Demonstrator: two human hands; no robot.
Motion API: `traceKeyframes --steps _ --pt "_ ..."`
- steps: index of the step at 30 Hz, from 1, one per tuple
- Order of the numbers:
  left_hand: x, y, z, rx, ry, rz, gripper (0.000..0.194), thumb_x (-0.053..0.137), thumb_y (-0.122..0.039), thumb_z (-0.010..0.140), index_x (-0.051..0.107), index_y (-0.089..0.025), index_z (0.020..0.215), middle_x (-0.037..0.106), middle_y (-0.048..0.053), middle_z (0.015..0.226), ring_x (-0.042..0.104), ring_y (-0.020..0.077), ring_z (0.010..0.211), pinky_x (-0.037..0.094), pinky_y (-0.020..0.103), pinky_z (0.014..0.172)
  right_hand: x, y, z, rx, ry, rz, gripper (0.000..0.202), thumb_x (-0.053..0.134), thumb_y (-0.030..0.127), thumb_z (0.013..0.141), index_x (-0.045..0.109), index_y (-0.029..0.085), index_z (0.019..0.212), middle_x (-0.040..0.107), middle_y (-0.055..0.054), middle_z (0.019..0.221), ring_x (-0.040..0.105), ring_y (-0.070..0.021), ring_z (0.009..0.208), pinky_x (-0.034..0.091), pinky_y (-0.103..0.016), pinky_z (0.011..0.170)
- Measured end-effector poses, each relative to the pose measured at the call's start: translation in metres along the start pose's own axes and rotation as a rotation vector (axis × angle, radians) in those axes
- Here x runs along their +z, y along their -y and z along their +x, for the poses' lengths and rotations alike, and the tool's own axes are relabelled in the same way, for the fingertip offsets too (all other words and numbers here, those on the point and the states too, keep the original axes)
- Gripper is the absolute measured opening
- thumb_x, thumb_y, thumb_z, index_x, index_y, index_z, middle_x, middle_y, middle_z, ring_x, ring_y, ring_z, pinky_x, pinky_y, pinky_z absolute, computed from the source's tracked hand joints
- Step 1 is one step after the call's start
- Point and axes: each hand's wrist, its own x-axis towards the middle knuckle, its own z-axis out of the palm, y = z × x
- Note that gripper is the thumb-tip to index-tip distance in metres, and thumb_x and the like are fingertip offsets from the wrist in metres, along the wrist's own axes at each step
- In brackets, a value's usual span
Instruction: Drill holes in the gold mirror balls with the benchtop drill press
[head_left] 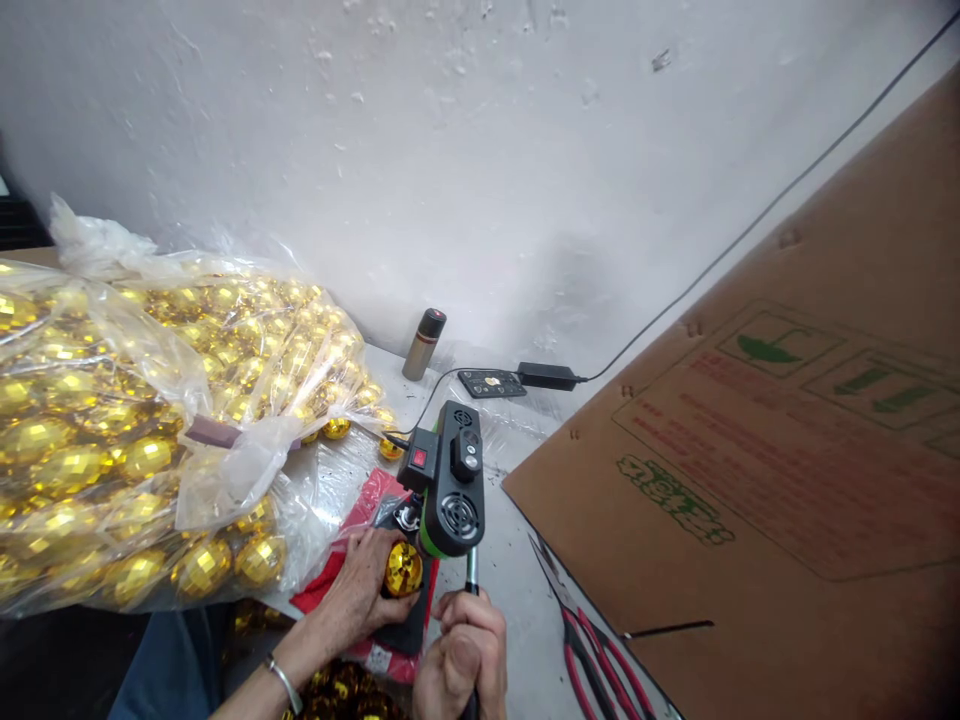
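Observation:
A small gold mirrored ball point(403, 570) is between the thumb and fingers of my left hand point(358, 588), which is closed on it. The ball is beside the front end of a small black and green bench drill press point(458, 480) with a red switch. Whether a drill bit touches the ball is hidden by the machine's head. My right hand point(466, 650) is wrapped around the lever handle point(472, 572) of the drill press. Under the machine lies red plastic wrapping point(376, 492). More gold balls point(349, 690) show below my left forearm.
A large clear plastic bag point(247, 450) full of gold balls fills the left side. Red-handled pliers point(592, 640) lie at right, against a big cardboard box point(750, 480). A bottle point(424, 345), a dark phone-like object point(492, 384) and a power adapter point(550, 376) sit near the wall.

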Motion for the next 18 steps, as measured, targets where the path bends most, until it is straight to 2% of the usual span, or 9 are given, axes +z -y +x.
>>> traceKeyframes --steps 5,10,13,15,18 --pt "-0.004 -0.007 0.001 -0.032 0.021 -0.005 0.054 0.077 -0.024 0.075 0.061 -0.020 0.126 0.070 0.012 0.122 0.062 0.0360 0.116 0.045 0.052 0.104 -0.005 -0.008 -0.013 0.000 0.031 -0.067 0.034 0.042 0.019 0.108 0.049 0.022 0.074 0.054 0.004 0.075 0.054 -0.0100 0.067 0.049 -0.029 0.084" --pt "-0.004 -0.010 0.002 -0.043 0.033 -0.012 0.058 0.082 -0.028 0.073 0.061 -0.022 0.127 0.070 0.011 0.121 0.063 0.0354 0.115 0.045 0.052 0.106 -0.008 -0.029 -0.027 -0.137 0.080 -0.088 0.033 0.043 0.015 0.106 0.052 0.021 0.075 0.059 0.003 0.080 0.058 -0.0093 0.065 0.051 -0.030 0.086" --pt "-0.002 -0.008 0.002 -0.051 0.041 -0.014 0.058 0.083 -0.031 0.074 0.061 -0.020 0.127 0.069 0.011 0.122 0.061 0.0352 0.116 0.045 0.051 0.106 -0.007 -0.037 -0.029 -0.170 0.084 -0.058 0.035 0.045 0.020 0.107 0.053 0.021 0.073 0.060 0.004 0.079 0.057 -0.0085 0.063 0.050 -0.028 0.083" --pt "0.000 -0.007 0.002 -0.057 0.034 -0.005 0.058 0.082 -0.030 0.075 0.061 -0.020 0.128 0.068 0.011 0.122 0.060 0.0351 0.115 0.045 0.051 0.106 -0.008 -0.033 -0.025 -0.158 0.095 -0.068 0.035 0.048 0.024 0.107 0.055 0.021 0.072 0.063 0.003 0.080 0.059 -0.0092 0.065 0.050 -0.027 0.079" --pt "0.002 -0.008 0.005 -0.074 0.025 0.013 0.059 0.081 -0.027 0.074 0.060 -0.019 0.129 0.068 0.012 0.121 0.059 0.0357 0.116 0.046 0.052 0.106 -0.010 -0.008 -0.005 -0.045 0.109 -0.105 0.039 0.047 0.024 0.108 0.050 0.021 0.069 0.061 0.003 0.075 0.056 -0.0096 0.062 0.043 -0.024 0.063"
